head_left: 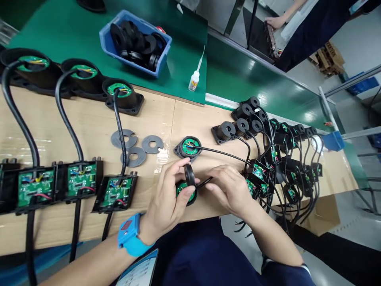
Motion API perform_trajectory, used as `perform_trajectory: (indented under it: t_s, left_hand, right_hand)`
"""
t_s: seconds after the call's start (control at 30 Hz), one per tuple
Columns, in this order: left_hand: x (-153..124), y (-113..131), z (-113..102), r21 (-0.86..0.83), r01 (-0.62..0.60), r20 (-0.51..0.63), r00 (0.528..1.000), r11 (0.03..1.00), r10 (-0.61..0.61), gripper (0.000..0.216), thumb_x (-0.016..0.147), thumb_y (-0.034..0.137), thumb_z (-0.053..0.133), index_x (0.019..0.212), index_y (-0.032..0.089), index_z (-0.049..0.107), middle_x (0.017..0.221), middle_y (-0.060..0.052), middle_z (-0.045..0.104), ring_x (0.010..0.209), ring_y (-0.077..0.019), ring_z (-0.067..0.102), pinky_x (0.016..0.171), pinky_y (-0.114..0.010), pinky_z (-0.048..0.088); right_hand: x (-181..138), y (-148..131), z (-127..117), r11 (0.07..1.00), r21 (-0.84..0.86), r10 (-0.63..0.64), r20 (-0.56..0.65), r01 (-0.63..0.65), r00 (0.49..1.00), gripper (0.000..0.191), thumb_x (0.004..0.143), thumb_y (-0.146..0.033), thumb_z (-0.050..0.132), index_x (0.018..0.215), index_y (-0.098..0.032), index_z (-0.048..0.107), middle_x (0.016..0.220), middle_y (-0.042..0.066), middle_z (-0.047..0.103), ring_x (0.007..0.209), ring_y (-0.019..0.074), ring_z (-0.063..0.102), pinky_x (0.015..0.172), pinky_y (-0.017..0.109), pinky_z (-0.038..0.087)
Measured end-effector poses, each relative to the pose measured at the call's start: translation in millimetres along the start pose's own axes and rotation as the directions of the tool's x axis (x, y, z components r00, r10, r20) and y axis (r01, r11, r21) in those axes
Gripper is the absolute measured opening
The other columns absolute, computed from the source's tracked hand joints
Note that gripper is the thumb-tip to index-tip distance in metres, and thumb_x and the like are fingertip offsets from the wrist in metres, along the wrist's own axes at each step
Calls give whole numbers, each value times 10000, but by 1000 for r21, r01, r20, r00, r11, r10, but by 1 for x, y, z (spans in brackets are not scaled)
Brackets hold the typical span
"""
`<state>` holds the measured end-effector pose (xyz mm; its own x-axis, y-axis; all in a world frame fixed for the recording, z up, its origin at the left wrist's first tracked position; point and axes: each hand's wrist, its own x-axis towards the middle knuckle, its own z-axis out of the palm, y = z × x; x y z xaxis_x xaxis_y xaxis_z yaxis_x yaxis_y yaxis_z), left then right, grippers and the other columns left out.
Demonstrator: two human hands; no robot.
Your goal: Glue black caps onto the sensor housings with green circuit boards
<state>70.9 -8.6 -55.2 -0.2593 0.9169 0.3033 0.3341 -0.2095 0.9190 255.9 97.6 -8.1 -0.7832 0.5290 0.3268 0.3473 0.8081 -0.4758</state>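
My left hand (168, 194), with a blue band on its wrist, grips a thick black ring (189, 174) on edge between thumb and fingers. Just below the ring is a round black housing with a green circuit board (181, 191), partly covered by the hand. My right hand (230, 186) pinches a black cable (205, 182) that leads toward the ring and housing. Beyond both hands, another black housing with a green board (190, 146) lies on the cardboard, its cable running right. Flat grey slotted discs (152, 144) lie to its left.
A blue bin (108, 49) of black rings stands on the green mat, near a small white dropper bottle (194, 81). Wired housings (126, 101) and opened boxes (116, 192) line the left. Many cabled assemblies (258, 171) crowd the right. Another person's hand (275, 22) works beyond.
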Motion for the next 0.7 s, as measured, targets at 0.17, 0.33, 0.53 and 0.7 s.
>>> perform_trajectory:
  t_s: [0.17, 0.33, 0.53, 0.7]
  left_hand:
    - [-12, -2, 14, 80, 60, -176, 983, 995, -45, 489, 1097, 381, 496, 1552, 255, 368, 1354, -135, 535, 920, -180, 768, 905, -386, 662]
    - [-15, 3, 8, 39, 152, -167, 975, 988, -144, 504, 1081, 364, 533, 1553, 248, 402, 1363, -143, 580, 1076, -220, 739, 973, -397, 646]
    - [-11, 27, -51, 268, 102, 39, 992, 958, -116, 448, 1027, 372, 649, 1470, 369, 581, 1418, -35, 615, 1288, -222, 656, 1107, -336, 580]
    - [-8, 37, -71, 555, -210, 270, 961, 805, 64, 534, 1070, 457, 577, 1574, 300, 499, 1279, -6, 744, 1118, -179, 734, 1027, -271, 607]
  right_hand:
    - [-3, 2, 15, 996, -88, 7, -67, -13, 998, 255, 1078, -401, 606, 927, -210, 682, 808, 36, 703, 751, 196, 611, 727, 351, 486]
    - [-12, -2, 15, 994, -97, -56, -175, 40, 983, 151, 1025, -317, 709, 912, -223, 672, 769, 18, 715, 721, 183, 603, 697, 354, 430]
    - [-11, 1, 16, 996, -71, -66, -186, 53, 980, 196, 1056, -349, 664, 915, -213, 666, 749, 14, 689, 701, 176, 589, 684, 348, 410]
    - [-9, 3, 15, 999, -13, -42, -160, 40, 986, 196, 1060, -347, 659, 922, -207, 665, 756, 8, 689, 697, 163, 576, 675, 332, 411]
